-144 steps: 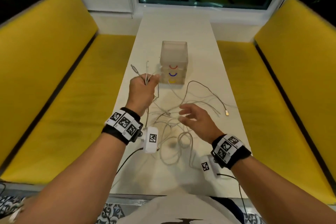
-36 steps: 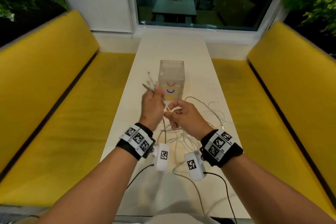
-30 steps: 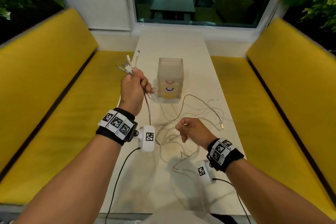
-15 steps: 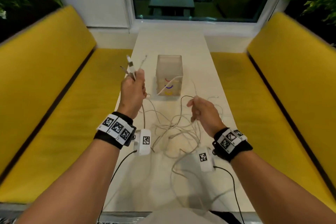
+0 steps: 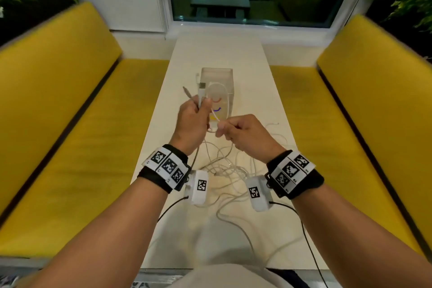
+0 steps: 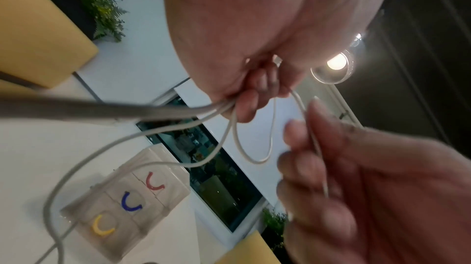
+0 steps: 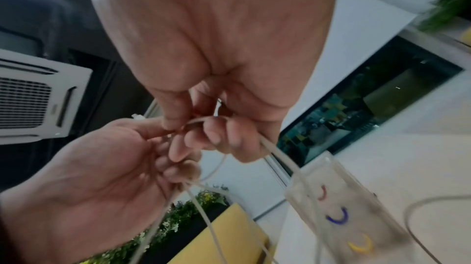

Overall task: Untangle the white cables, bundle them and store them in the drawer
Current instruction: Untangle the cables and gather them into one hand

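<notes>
Landmark: clear drawer unit (image 5: 217,91) standing on the white table (image 5: 264,105), with red, blue and yellow curved handles on its front.

Left of the unit: yellow bench (image 5: 77,124) along the table's edge.

Left hand (image 5: 192,123), raised just in front of the unit and slightly to its left: fingers curled tight round a bunch of white cables (image 5: 224,170). Several plug ends (image 5: 201,91) stick up out of the fist, overlapping the unit's left edge in the head view. One strand loops upward across the unit's front.

Right hand (image 5: 245,134), in front of the unit and just right of the left hand, nearly touching it: thumb and fingertips pinch a single thin strand, other fingers curled in.

Rest of the cables lie in a loose tangle on the table, nearer the person than the unit.

Right of the unit: second yellow bench (image 5: 355,128).
</notes>
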